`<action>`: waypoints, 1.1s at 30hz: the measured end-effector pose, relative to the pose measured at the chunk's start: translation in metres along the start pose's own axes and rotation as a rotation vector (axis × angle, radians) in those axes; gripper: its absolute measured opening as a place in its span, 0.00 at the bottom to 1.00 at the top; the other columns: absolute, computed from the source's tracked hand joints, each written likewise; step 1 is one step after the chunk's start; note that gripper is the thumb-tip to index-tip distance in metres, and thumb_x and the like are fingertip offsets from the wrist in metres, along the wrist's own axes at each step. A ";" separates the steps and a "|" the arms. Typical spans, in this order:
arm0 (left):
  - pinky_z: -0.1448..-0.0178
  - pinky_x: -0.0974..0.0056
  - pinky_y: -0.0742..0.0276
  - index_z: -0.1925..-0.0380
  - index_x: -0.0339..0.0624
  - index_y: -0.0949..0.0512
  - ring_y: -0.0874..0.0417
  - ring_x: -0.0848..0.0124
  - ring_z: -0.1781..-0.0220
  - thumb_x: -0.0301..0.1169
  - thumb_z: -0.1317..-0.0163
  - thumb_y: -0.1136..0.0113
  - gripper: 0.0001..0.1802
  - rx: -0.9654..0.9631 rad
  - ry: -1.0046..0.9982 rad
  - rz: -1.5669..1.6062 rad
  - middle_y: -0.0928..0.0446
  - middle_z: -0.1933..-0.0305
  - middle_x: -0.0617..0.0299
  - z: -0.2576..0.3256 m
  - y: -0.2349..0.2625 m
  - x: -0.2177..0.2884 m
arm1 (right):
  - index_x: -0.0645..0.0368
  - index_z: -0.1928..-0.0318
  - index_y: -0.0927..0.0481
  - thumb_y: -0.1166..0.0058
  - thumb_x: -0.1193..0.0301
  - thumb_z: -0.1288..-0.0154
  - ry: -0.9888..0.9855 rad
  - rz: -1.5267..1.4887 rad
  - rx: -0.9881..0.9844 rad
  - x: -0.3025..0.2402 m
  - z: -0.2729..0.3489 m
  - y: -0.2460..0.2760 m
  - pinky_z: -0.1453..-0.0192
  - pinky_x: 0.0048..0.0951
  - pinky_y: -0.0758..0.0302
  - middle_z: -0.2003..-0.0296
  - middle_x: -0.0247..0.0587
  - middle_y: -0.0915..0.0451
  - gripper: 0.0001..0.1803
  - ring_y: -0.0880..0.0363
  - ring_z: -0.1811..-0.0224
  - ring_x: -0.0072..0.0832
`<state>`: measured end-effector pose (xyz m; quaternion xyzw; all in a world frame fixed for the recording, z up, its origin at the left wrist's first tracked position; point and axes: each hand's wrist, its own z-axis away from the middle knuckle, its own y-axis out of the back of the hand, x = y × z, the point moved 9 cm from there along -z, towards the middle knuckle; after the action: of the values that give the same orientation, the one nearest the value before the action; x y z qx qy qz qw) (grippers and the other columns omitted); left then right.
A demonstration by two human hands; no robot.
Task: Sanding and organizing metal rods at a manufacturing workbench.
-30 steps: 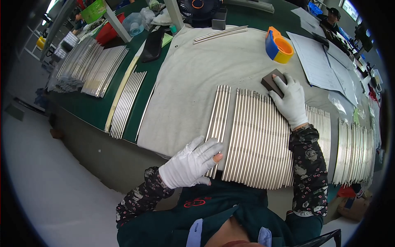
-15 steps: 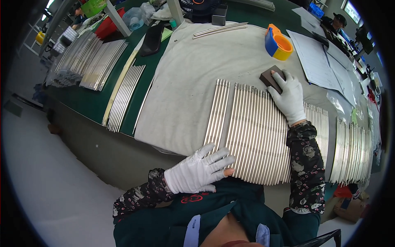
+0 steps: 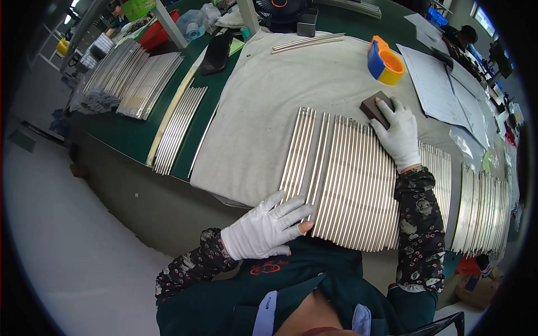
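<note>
A row of slim silver metal rods lies side by side on the pale cloth in front of me. Left of it are a narrow group of rods and, between the two, a couple of separate rods. My left hand, in a white glove with a bare thumb tip, rests with fingers spread at the near ends of these left rods. My right hand, gloved too, grips a dark brown block at the far end of the main row, its fingers bent over the block.
More rods lie at the right. Bagged rods, loose rods and a black phone are on the green table at the left. Beyond stand a blue-yellow tape dispenser and papers. Another person sits at the far right.
A couple of rods have come away from the main row's left edge toward the narrow group, near my left hand. My right hand stays on the block. The view has shifted slightly.
</note>
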<state>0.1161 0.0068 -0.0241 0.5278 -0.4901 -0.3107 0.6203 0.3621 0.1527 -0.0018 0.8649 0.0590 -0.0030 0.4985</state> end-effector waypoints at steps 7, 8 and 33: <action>0.32 0.44 0.43 0.43 0.49 0.37 0.39 0.57 0.31 0.50 0.59 0.31 0.43 0.025 -0.018 0.018 0.39 0.34 0.55 -0.003 0.002 0.002 | 0.52 0.47 0.21 0.38 0.59 0.48 0.015 0.013 0.019 0.000 0.000 0.001 0.49 0.41 0.29 0.48 0.54 0.25 0.26 0.26 0.50 0.45; 0.32 0.44 0.43 0.43 0.49 0.37 0.39 0.57 0.31 0.50 0.59 0.31 0.43 0.025 -0.017 0.018 0.39 0.34 0.55 -0.004 0.002 0.002 | 0.52 0.47 0.21 0.38 0.59 0.48 0.016 0.012 0.019 -0.001 0.000 0.000 0.49 0.41 0.29 0.48 0.54 0.25 0.26 0.26 0.50 0.45; 0.32 0.44 0.42 0.34 0.50 0.45 0.37 0.55 0.33 0.50 0.60 0.31 0.52 0.085 -0.082 0.074 0.40 0.34 0.52 -0.004 -0.004 0.006 | 0.53 0.48 0.20 0.38 0.60 0.49 0.015 -0.001 0.021 -0.002 -0.001 0.001 0.48 0.41 0.29 0.49 0.56 0.25 0.26 0.26 0.50 0.46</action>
<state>0.1227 0.0018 -0.0258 0.5220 -0.5468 -0.2880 0.5879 0.3601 0.1524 -0.0001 0.8701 0.0631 0.0029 0.4887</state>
